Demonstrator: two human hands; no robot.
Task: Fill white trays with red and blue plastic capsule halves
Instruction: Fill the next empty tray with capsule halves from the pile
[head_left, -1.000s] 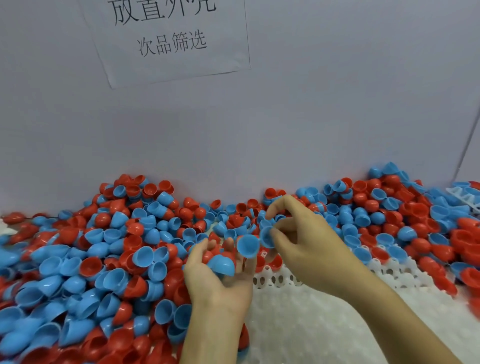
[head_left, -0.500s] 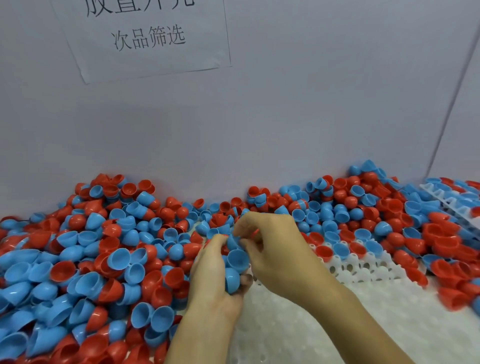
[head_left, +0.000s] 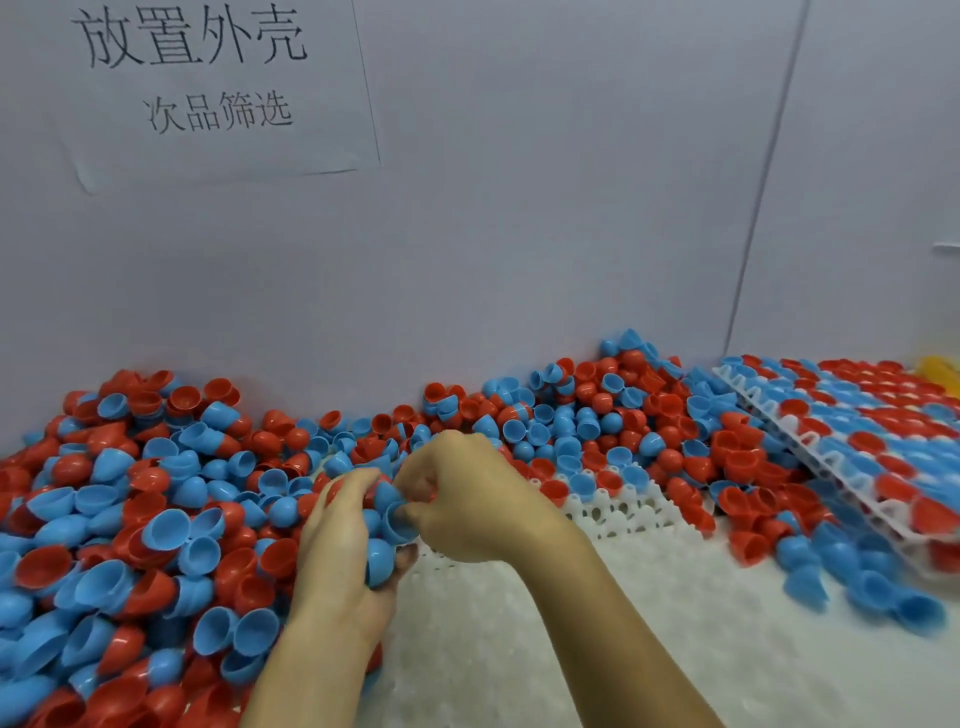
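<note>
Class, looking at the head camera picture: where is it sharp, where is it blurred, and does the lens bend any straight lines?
Head view: paper sign sharp; empty white tray and filled tray at right smeared; wall seam leans from wide-angle distortion; lighting soft, without glare.

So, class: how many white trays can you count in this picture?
2. One white tray lies flat before the hands, its far edge partly under loose capsule halves. A second tray, at the right, is tilted and already filled with halves. Others may be hidden under the pile.
</note>
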